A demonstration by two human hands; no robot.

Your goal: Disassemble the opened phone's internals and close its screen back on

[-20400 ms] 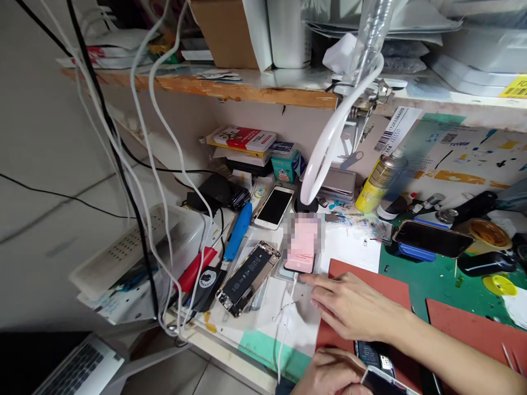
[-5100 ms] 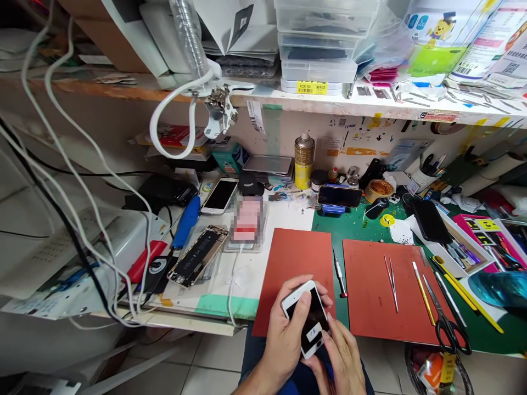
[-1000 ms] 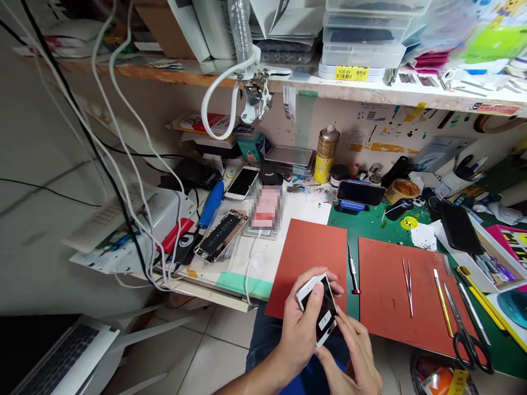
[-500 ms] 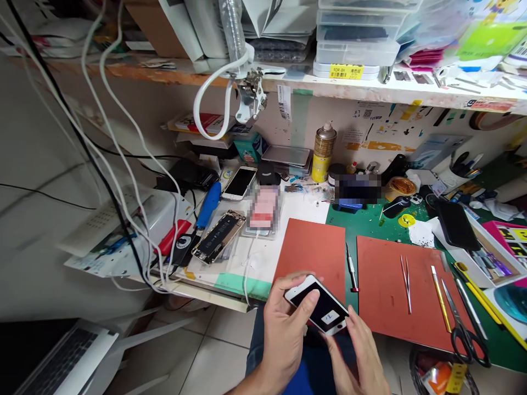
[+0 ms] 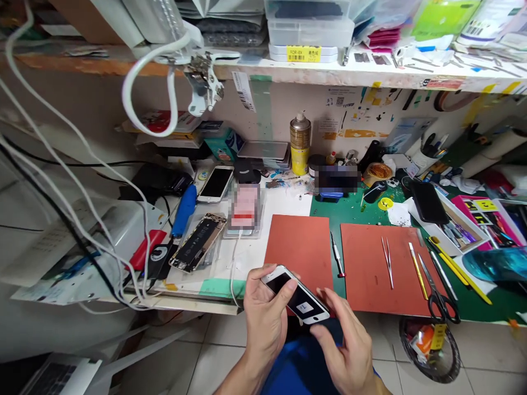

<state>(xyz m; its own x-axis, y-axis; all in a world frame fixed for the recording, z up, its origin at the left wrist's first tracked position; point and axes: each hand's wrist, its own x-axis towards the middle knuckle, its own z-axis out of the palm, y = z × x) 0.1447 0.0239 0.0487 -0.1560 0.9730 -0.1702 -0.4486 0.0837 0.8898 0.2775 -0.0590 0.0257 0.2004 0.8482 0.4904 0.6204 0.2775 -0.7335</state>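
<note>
My left hand [image 5: 265,321] grips a white phone [image 5: 297,296] with a dark screen, thumb pressed on its upper glass. The phone lies tilted above my lap, just in front of the bench edge. My right hand [image 5: 348,351] is at the phone's lower end, fingers curled with the fingertips touching its bottom edge. A small white sticker shows on the screen. Beyond the phone lies a red mat [image 5: 300,249] on the bench.
A second red mat [image 5: 370,274] carries tweezers [image 5: 387,255]; a screwdriver [image 5: 336,262] lies between the mats. Scissors [image 5: 440,291] and yellow tools sit to the right. An opened phone [image 5: 197,249], a spray can [image 5: 300,144] and hanging white cables [image 5: 82,181] crowd the left and back.
The phone has tipped from nearly upright to lying flatter and has sunk lower toward my lap. My view has swung right. Both hands stay on the phone.
</note>
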